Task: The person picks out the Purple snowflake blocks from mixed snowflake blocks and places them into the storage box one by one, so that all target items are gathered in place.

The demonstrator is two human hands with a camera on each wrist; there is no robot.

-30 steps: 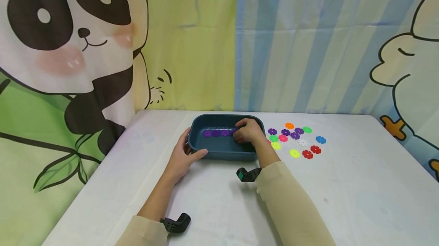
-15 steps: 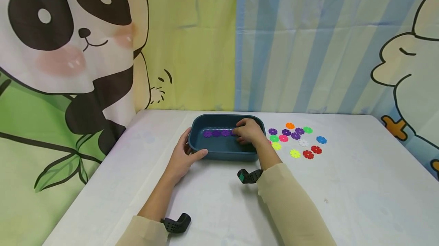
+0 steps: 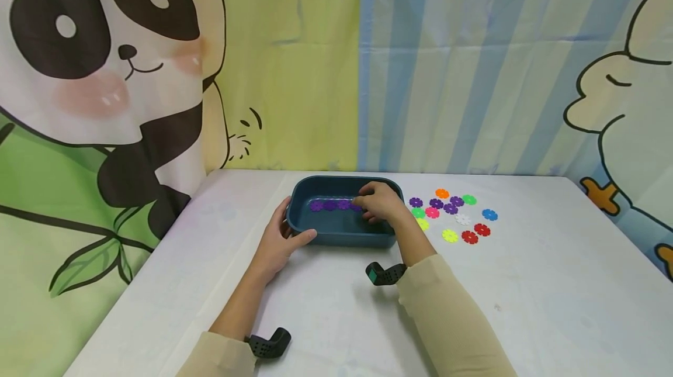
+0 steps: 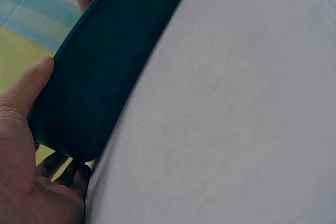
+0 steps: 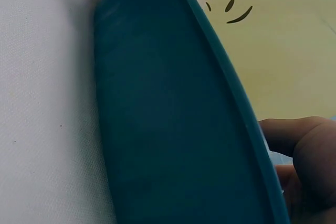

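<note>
A dark teal plastic bin (image 3: 342,239) stands on the white table. My left hand (image 3: 276,245) grips its left end, thumb over the near rim and fingers round the side; the left wrist view shows the thumb (image 4: 39,80) against the bin wall. Inside, purple flower-shaped discs (image 3: 329,206) lie in a row along the floor. My right hand (image 3: 382,201) reaches in over the right end, fingers bent. Its fingertips are right at the rightmost purple disc (image 3: 357,208), partly covering it; I cannot tell whether they pinch it. In the right wrist view, the bin wall partly hides this hand.
Loose flower-shaped discs lie right of the bin: purple ones (image 3: 450,208), red ones (image 3: 470,237), a yellow one (image 3: 450,235), a blue one (image 3: 489,214), an orange one (image 3: 442,193), plus green, pink and white. A printed curtain (image 3: 294,73) hangs behind the table (image 3: 552,283).
My right fingertips have shifted slightly left toward the row, and the rightmost purple disc now sits a little further left and lower. My left hand keeps its grip on the bin.
</note>
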